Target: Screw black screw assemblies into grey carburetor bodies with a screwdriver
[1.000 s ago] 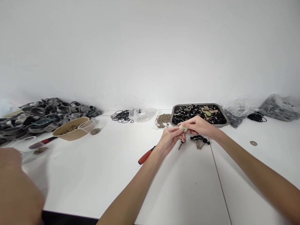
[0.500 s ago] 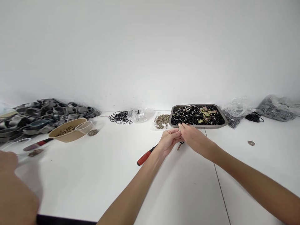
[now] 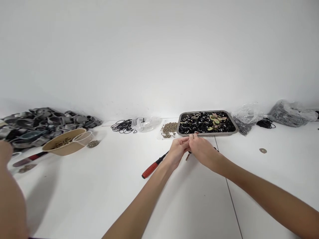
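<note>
My left hand (image 3: 176,150) and my right hand (image 3: 201,148) meet just in front of the metal tray, fingers pinched together. What they pinch is mostly hidden by the fingers. A small brownish strip (image 3: 187,156) with a black bit beside it pokes out below them. Under my left wrist lies a tool with a red handle (image 3: 150,170) and a black shaft, its tip covered. The metal tray (image 3: 208,134) holds many small black and shiny parts, with yellowish oval plates (image 3: 216,120) on top. Next to it is a pile of small brass-coloured pieces (image 3: 170,128).
Another person's arm (image 3: 11,196) reaches in at the left, near a second red-handled tool (image 3: 30,160). Beyond are a tan bowl (image 3: 59,152), grey bands (image 3: 50,121) and black cords (image 3: 122,126). Bags of small parts (image 3: 290,113) and an oval plate (image 3: 263,150) are at right.
The view has shifted slightly, so the tray and piles appear further left. My hands stay together at the same spot. The other person's arm has moved left.
</note>
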Demonstrator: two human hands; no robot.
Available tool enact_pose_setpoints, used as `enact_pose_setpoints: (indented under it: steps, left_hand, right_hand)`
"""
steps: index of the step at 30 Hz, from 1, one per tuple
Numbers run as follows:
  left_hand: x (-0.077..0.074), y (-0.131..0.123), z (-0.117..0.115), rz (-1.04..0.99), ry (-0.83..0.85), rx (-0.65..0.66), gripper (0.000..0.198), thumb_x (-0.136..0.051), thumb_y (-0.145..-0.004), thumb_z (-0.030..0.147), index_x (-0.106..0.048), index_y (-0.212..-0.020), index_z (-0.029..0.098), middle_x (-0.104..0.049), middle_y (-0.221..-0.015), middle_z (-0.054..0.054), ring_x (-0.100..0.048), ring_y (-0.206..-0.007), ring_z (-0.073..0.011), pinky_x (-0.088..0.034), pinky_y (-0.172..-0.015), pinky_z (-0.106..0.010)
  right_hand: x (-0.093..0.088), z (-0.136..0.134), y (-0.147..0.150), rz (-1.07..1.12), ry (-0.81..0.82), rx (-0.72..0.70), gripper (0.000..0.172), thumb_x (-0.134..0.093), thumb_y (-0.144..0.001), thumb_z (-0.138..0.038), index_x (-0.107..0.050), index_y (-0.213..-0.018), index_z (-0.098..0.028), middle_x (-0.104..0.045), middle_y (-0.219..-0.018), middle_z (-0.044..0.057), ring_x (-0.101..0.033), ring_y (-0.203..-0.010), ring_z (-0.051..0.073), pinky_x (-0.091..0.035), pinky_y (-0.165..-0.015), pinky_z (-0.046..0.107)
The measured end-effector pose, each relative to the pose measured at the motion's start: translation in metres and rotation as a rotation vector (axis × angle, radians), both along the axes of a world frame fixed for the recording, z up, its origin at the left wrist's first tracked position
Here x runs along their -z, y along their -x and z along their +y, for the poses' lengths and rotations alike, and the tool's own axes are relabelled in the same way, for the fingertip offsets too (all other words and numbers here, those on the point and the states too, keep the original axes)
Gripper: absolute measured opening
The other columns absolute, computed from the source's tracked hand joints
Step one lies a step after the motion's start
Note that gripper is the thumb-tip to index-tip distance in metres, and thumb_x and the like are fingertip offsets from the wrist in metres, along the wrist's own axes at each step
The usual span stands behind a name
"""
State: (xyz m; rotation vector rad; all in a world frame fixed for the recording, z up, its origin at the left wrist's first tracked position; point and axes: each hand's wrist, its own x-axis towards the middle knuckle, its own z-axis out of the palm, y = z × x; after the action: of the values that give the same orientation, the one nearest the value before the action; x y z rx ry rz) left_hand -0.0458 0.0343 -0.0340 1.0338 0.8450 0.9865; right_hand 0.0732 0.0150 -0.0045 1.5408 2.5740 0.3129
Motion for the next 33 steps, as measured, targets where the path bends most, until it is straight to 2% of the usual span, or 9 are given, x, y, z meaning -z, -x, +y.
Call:
enact_pose_setpoints:
  steps: [4, 9, 12, 15, 17, 20, 24, 29, 33]
  left_hand:
    - [-0.004, 0.001, -0.001, -0.022, -0.030, -0.001, 0.032, -0.079, -0.068, 0.032, -0.075, -0.090, 0.009, -0.073, -0.078, -0.010, -0.066, -0.074, -0.0199, -0.050, -0.075, -0.031]
    - [-0.003, 0.006, 0.003, -0.078, 0.000, -0.050, 0.024, -0.082, -0.063, 0.027, -0.073, -0.076, 0.008, -0.072, -0.074, -0.010, -0.064, -0.068, -0.0168, -0.052, -0.074, -0.030]
    - [-0.002, 0.009, 0.005, -0.100, 0.009, -0.008, 0.024, -0.082, -0.065, 0.028, -0.072, -0.071, 0.007, -0.071, -0.071, -0.011, -0.064, -0.065, -0.0168, -0.052, -0.074, -0.031]
    - [-0.004, 0.012, 0.005, -0.078, -0.005, 0.073, 0.026, -0.079, -0.071, 0.032, -0.071, -0.073, 0.007, -0.072, -0.074, -0.014, -0.067, -0.069, -0.0194, -0.053, -0.077, -0.034]
    - [-0.006, 0.014, 0.004, -0.077, -0.020, 0.104, 0.027, -0.077, -0.073, 0.032, -0.071, -0.075, 0.006, -0.073, -0.078, -0.015, -0.068, -0.073, -0.0205, -0.052, -0.079, -0.034]
    - [-0.006, 0.015, 0.005, -0.112, -0.029, 0.126, 0.025, -0.077, -0.074, 0.030, -0.073, -0.079, 0.007, -0.074, -0.081, -0.015, -0.068, -0.077, -0.0203, -0.052, -0.082, -0.033]
    - [-0.003, 0.015, 0.007, -0.192, 0.015, 0.125, 0.023, -0.079, -0.071, 0.027, -0.074, -0.079, 0.007, -0.073, -0.081, -0.013, -0.068, -0.076, -0.0185, -0.053, -0.080, -0.030]
    - [0.001, 0.012, 0.008, -0.254, 0.066, 0.064, 0.020, -0.080, -0.069, 0.025, -0.074, -0.077, 0.007, -0.073, -0.076, -0.010, -0.067, -0.073, -0.0158, -0.053, -0.077, -0.026]
    - [-0.001, 0.011, 0.007, -0.251, 0.061, -0.025, 0.022, -0.082, -0.065, 0.023, -0.072, -0.076, 0.007, -0.072, -0.074, -0.009, -0.066, -0.068, -0.0155, -0.054, -0.075, -0.028]
  right_hand:
    - [-0.002, 0.005, -0.006, 0.155, 0.026, -0.006, 0.038, -0.047, -0.083, 0.004, -0.056, -0.120, -0.004, -0.066, -0.109, 0.015, -0.064, -0.095, 0.021, -0.045, -0.068, 0.025]
    - [0.000, 0.012, -0.009, 0.121, -0.033, -0.075, 0.025, -0.043, -0.085, 0.003, -0.059, -0.099, -0.010, -0.066, -0.087, 0.008, -0.059, -0.071, 0.017, -0.032, -0.058, 0.027]
    - [-0.004, 0.016, -0.015, 0.087, -0.056, -0.185, 0.021, -0.045, -0.086, 0.002, -0.058, -0.088, -0.013, -0.062, -0.078, 0.005, -0.052, -0.064, 0.015, -0.025, -0.058, 0.028]
    - [-0.010, 0.019, -0.025, 0.097, -0.057, -0.345, 0.020, -0.046, -0.089, -0.001, -0.055, -0.080, -0.016, -0.059, -0.082, 0.004, -0.042, -0.058, 0.012, -0.019, -0.058, 0.028]
    - [-0.014, 0.022, -0.031, 0.137, -0.074, -0.399, 0.023, -0.043, -0.093, -0.005, -0.053, -0.076, -0.016, -0.057, -0.078, 0.003, -0.036, -0.056, 0.011, -0.018, -0.059, 0.029]
    - [-0.014, 0.027, -0.035, 0.204, -0.110, -0.388, 0.027, -0.042, -0.097, -0.012, -0.053, -0.073, -0.017, -0.052, -0.068, 0.000, -0.032, -0.056, 0.012, -0.021, -0.062, 0.029]
    - [-0.011, 0.033, -0.036, 0.224, -0.137, -0.436, 0.032, -0.036, -0.098, -0.014, -0.053, -0.071, -0.018, -0.052, -0.066, 0.001, -0.027, -0.056, 0.013, -0.023, -0.064, 0.029]
    - [-0.011, 0.029, -0.030, 0.390, -0.118, -0.279, 0.027, -0.044, -0.094, -0.022, -0.055, -0.070, -0.017, -0.045, -0.056, 0.000, -0.032, -0.062, 0.014, -0.027, -0.065, 0.026]
    - [-0.021, 0.020, -0.027, 0.683, 0.160, -0.137, 0.021, -0.046, -0.090, -0.020, -0.061, -0.075, -0.016, -0.054, -0.061, 0.000, -0.041, -0.062, 0.013, -0.029, -0.061, 0.025]
